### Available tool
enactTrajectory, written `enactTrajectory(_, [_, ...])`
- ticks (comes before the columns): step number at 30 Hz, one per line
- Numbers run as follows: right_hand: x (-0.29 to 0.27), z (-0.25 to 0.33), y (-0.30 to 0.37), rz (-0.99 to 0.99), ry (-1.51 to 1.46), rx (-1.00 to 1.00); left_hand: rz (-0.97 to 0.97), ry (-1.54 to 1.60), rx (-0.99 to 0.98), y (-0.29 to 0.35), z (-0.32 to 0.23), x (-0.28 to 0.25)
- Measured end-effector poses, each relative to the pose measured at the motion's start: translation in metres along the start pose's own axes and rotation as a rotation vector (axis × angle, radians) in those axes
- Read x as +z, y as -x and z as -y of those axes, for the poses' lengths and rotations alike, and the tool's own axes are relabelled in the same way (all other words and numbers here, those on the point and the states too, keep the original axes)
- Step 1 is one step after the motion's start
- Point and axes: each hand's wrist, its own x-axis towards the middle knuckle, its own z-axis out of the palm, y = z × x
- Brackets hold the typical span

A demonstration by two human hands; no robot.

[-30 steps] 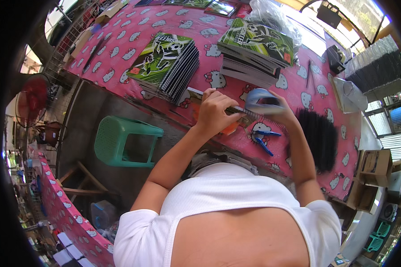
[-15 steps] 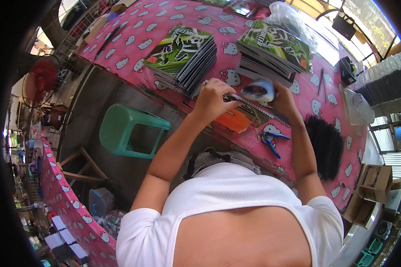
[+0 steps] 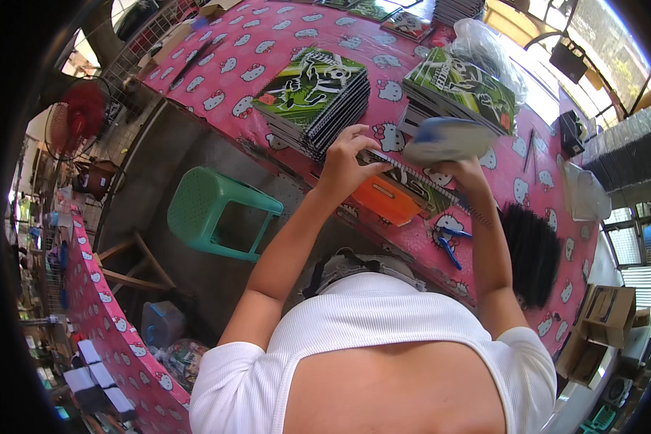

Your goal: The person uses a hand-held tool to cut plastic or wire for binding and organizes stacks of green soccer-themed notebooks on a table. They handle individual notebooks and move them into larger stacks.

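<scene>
My left hand (image 3: 351, 160) is closed on the upper left end of a spiral notebook (image 3: 434, 194), thumb and fingers pinching its bound edge. A coil (image 3: 419, 177) runs along that edge and trails toward my right forearm. My right hand (image 3: 464, 173) grips a rounded blue-and-white object (image 3: 448, 139), smeared by motion, above the coil. Its kind cannot be made out. An orange flat piece (image 3: 387, 202) with a slot lies beside the notebook at the table's near edge. Blue-handled pliers (image 3: 450, 246) rest to the right of it.
Two stacks of green-covered notebooks, a left stack (image 3: 315, 94) and a right stack (image 3: 463, 87), stand on the pink patterned table (image 3: 267, 43). A pile of black coils (image 3: 532, 253) lies at right. A clear plastic bag (image 3: 481, 47) is behind. A green stool (image 3: 220, 210) stands left.
My right hand has shifted slightly down with the blue-and-white object, which has turned and blurred. My left hand stays on the notebook. The whole view has shifted a little.
</scene>
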Motion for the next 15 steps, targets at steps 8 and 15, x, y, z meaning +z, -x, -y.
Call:
enactTrajectory(8, [0.026,0.017,-0.018,0.067,0.159,-0.016,0.012,0.313,-0.398,0.011,0.005,-0.008])
enactTrajectory(15, [0.039,-0.004,-0.021,0.059,0.145,-0.054,-0.065,0.691,-0.482,0.022,0.029,-0.005])
